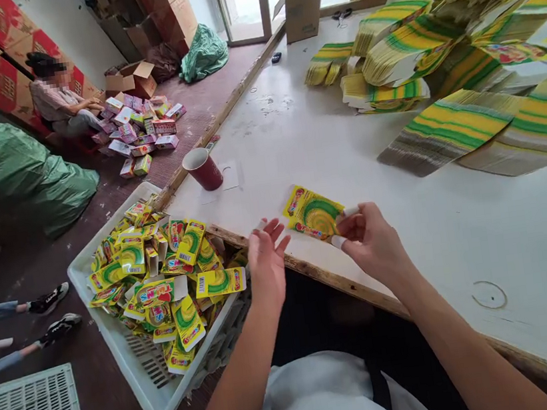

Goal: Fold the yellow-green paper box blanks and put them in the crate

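Between thumb and fingers, my right hand grips one end of a flat yellow and green printed carton above the white table. White wraps cover its thumb tip and a fingertip. My left hand is open, palm up with fingers apart, near the table's wooden edge and to the left of the carton. Nothing lies in it. Close by on the left, a white plastic crate holds a heap of small yellow and green cartons, several of them folded into box shape.
A dark red mug stands near the table's left edge. Stacks of flat cartons spread over the far right. Beyond the table, a seated person is beside a pile of small boxes. A green sack lies left.
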Available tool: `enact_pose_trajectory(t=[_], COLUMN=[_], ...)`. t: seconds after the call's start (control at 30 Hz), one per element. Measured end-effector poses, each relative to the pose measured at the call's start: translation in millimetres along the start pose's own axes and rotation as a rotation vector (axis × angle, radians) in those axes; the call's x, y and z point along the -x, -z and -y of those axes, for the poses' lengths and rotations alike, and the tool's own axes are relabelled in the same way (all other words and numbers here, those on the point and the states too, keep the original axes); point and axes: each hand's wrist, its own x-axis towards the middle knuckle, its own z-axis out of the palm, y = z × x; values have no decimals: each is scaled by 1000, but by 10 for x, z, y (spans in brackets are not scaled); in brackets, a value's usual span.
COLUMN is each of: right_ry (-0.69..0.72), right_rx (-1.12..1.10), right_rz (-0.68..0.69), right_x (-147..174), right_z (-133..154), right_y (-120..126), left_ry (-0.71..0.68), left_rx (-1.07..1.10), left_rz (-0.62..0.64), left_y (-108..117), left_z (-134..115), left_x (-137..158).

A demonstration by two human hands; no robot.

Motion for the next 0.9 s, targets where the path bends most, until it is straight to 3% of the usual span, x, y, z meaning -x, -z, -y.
enact_pose_trajectory(t=[0.07, 0.17, 0.3, 0.4, 0.6, 0.73, 0.83, 0.9], right_ry=[-12, -12, 30, 87, 72, 110, 239, 388], right_rx=[-251, -428, -414, -325, -344, -228, -23, 170], right_rz=[66, 202, 282, 289, 95, 37, -66, -152], right_x=[149, 376, 549, 561, 469, 425, 387, 361], right_z=[108, 253, 346, 335, 205, 130, 92, 92], right_y=[-80, -201, -273, -284, -127, 78, 237, 331], left_ry=[-18, 28, -14, -55, -81, -109, -109, -184], left_rx=[20, 87, 229, 195, -50, -200, -321, -432], left_rz=[76, 175, 107, 36, 140, 176, 279, 367], left_y=[-71, -194, -304, -302, -159, -17, 95, 137], left_z=[75, 112, 96, 109, 170, 157, 23, -129], left_x=[90, 169, 158, 154, 230, 201, 137, 101])
